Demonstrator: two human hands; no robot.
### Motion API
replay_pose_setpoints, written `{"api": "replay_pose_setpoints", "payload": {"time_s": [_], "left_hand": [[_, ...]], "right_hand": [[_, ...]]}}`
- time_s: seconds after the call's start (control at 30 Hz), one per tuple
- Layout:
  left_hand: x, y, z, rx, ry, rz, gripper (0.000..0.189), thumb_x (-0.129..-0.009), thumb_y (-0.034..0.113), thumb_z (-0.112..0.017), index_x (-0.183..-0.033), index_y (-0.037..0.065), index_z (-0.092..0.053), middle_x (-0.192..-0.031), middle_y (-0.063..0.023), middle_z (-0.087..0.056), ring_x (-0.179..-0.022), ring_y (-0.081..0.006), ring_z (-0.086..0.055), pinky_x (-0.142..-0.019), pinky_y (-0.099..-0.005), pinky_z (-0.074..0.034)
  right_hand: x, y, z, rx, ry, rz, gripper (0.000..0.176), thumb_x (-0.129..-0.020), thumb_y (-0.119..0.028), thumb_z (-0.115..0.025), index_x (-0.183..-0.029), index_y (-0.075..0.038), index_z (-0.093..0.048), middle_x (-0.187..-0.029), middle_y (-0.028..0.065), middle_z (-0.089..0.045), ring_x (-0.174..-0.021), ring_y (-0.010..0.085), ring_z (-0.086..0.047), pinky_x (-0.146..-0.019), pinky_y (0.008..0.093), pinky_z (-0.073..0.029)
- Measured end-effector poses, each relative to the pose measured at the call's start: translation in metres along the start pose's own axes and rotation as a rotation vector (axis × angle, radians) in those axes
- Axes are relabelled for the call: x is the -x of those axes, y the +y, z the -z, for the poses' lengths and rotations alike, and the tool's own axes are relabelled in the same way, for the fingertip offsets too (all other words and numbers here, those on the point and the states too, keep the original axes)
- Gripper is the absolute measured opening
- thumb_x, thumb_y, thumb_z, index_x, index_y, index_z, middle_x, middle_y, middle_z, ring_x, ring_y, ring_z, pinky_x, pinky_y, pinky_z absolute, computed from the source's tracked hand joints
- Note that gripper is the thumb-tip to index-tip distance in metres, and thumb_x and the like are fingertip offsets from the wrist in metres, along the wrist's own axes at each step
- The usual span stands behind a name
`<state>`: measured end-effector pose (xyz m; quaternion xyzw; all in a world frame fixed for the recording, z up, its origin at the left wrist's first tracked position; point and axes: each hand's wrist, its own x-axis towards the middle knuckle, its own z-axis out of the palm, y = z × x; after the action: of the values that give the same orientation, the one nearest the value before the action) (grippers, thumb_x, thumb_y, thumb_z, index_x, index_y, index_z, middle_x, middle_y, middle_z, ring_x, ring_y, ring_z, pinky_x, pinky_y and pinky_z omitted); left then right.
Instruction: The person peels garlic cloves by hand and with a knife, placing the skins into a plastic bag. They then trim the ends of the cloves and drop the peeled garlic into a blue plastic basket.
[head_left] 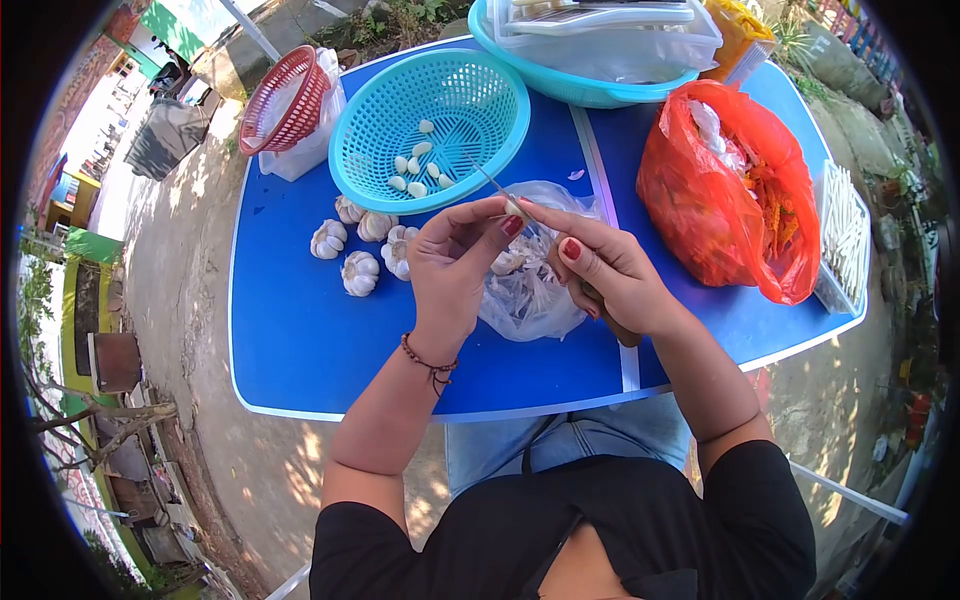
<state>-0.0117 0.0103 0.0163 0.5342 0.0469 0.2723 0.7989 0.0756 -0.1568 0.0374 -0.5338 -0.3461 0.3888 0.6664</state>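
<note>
Over the table my left hand [455,255] pinches a garlic clove [516,208] between thumb and fingertips. My right hand [620,275] is closed around a small knife [627,336] with a brown handle. Its thin blade points up and left, against the clove. Under both hands lies a clear plastic bag [535,310] with garlic skins in it. Several whole garlic bulbs [360,273] sit left of my left hand. Beyond them, a turquoise basket [365,110] holds several peeled cloves [417,187].
A red plastic bag [690,225] stands at the right, beside a container of white sticks [845,235]. At the back are a turquoise basin [600,95] with plastic boxes and a yellow packet [738,40]. A red basket [305,115] stands at the far left of the blue table [300,350].
</note>
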Motion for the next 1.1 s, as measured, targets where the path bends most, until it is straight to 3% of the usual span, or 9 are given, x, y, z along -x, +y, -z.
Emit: {"api": "replay_pose_setpoints", "payload": {"time_s": [0.37,0.47,0.73,1.1], "left_hand": [[0.0002,0.0004,-0.0006,-0.012,0.016,-0.041,0.025,-0.082,-0.003,-0.069,-0.106,-0.004,-0.063,-0.100,-0.0110,-0.068,-0.093,-0.0137,-0.065,-0.084,-0.0234,-0.053],[0.0011,0.0027,-0.0027,-0.022,0.040,-0.018,0.024,-0.082,-0.005,-0.067,-0.105,-0.004,-0.061,-0.101,-0.0126,-0.065,-0.092,-0.0168,-0.065,-0.085,-0.0295,-0.054],[0.0004,0.0017,-0.0022,-0.022,0.018,0.001,0.022,-0.085,-0.002,-0.064,-0.107,-0.004,-0.059,-0.103,-0.0131,-0.065,-0.095,-0.0181,-0.065,-0.087,-0.0308,-0.055],[0.0010,0.0017,-0.0024,0.002,0.004,0.050,0.025,-0.087,0.000,-0.062,-0.112,-0.004,-0.060,-0.108,-0.0161,-0.065,-0.097,-0.0214,-0.066,-0.088,-0.0327,-0.055]], "right_hand": [[-0.0004,0.0026,-0.0001,-0.019,0.002,-0.006,0.041,-0.101,-0.025,-0.043,-0.141,-0.015,-0.043,-0.072,-0.0024,-0.044,-0.048,0.0016,-0.039,-0.044,0.0162,-0.033],[-0.0008,0.0012,0.0002,0.017,0.008,-0.008,0.042,-0.101,-0.026,-0.042,-0.141,-0.014,-0.043,-0.072,-0.0027,-0.043,-0.048,0.0016,-0.039,-0.044,0.0164,-0.033],[-0.0005,0.0001,-0.0002,-0.122,-0.015,-0.018,0.042,-0.101,-0.025,-0.042,-0.141,-0.015,-0.042,-0.072,-0.0028,-0.043,-0.048,0.0013,-0.038,-0.043,0.0157,-0.033],[-0.0017,0.0007,-0.0008,-0.023,0.008,0.007,0.041,-0.101,-0.023,-0.040,-0.142,-0.016,-0.042,-0.072,-0.0027,-0.043,-0.047,0.0021,-0.038,-0.043,0.0163,-0.033]]}}
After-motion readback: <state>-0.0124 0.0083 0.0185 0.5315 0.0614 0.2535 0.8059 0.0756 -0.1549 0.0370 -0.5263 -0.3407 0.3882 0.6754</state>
